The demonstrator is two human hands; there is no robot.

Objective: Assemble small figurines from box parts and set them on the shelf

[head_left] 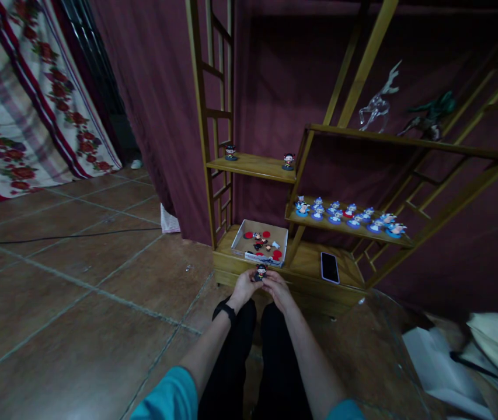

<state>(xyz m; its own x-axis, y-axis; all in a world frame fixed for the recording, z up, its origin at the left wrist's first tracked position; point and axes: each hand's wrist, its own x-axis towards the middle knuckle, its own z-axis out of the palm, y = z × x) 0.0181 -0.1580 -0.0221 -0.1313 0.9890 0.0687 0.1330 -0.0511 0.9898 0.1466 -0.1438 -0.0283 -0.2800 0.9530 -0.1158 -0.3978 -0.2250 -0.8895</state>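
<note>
1. The left hand (244, 287), with a black band on its wrist, pinches by its fingers a small toy figurine with black hair and a dark base (261, 272).
2. The right hand (277, 287) holds the same figurine from the other side, also with the fingers; the exact grip of each finger is too small to tell.
3. This figurine is upright between the two hands, just before a shallow open cardboard box with white edges (240, 238).
4. In the box lie red round pieces (277, 255) and small dark figure parts (258, 246).
5. The box rests on the low top of a yellow-brown wooden shelf unit (307, 256).
6. To its right lies a black-screened phone with a pale edge (330, 268).
</note>
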